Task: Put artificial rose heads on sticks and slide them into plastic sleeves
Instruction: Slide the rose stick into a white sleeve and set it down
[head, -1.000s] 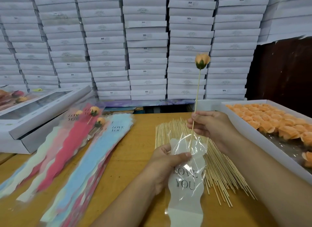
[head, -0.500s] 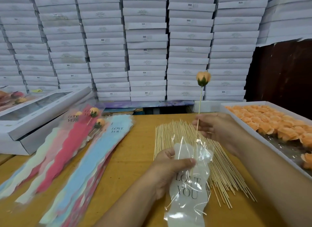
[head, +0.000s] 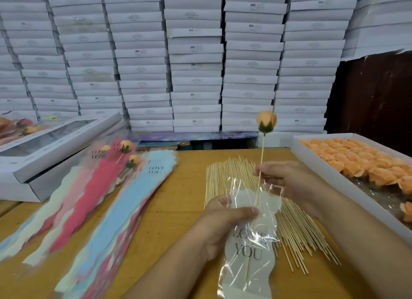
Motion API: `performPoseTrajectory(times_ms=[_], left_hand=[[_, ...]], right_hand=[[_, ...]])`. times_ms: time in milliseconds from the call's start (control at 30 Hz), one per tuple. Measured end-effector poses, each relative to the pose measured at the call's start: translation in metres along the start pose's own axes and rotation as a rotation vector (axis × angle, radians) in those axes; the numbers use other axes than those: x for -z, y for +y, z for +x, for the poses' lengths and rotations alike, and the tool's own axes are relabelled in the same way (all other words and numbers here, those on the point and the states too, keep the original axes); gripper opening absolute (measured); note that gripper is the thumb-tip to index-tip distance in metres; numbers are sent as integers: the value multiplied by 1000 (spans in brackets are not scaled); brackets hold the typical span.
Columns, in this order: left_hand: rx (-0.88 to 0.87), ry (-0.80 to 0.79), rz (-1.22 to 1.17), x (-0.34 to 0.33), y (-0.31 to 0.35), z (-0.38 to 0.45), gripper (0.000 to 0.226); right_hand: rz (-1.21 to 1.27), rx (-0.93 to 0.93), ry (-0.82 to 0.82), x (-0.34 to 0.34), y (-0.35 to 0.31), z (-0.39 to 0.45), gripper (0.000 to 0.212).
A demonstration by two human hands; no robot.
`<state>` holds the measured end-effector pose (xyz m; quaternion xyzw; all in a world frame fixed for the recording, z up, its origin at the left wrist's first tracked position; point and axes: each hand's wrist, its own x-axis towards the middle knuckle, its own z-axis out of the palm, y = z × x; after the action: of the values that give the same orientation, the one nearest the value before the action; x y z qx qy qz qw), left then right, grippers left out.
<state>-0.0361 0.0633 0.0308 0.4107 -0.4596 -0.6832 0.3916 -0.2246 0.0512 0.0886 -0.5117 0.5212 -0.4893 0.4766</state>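
My left hand [head: 219,226] pinches the plastic sleeve [head: 250,249] at its mouth, just above the counter [head: 178,198]; my right hand's fingers [head: 270,168] pinch the stick [head: 259,176], already partly inside. I'd feed it straight down, rose head [head: 266,121] upright, so the film doesn't snag.

A small packing workshop: white boxes [head: 194,60] stacked wall-high behind the desk [head: 169,200], bulk sticks [head: 231,171], sleeves [head: 124,200] (printed "LOVE YOU"), a tray [head: 334,176] of rose heads [head: 365,163].
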Motion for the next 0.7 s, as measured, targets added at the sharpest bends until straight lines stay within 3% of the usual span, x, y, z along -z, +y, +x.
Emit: performPoseTrajectory(times_ms=[133, 300, 433, 600, 700], left_hand=[[-18, -32, -41, 2, 1, 0, 59], [-24, 30, -14, -2, -1, 0, 114], [-12, 14, 50, -4, -5, 0, 127], [-2, -2, 42, -4, -1, -3, 121], [-7, -15, 15, -1, 1, -3, 89]], right_hand=[[-24, -53, -50, -5, 10, -6, 15], [-10, -38, -8, -2, 0, -3, 15], [104, 3, 115, 4, -13, 7, 11], [49, -26, 83, 2, -8, 7, 13], [-17, -60, -7, -4, 0, 1, 15]])
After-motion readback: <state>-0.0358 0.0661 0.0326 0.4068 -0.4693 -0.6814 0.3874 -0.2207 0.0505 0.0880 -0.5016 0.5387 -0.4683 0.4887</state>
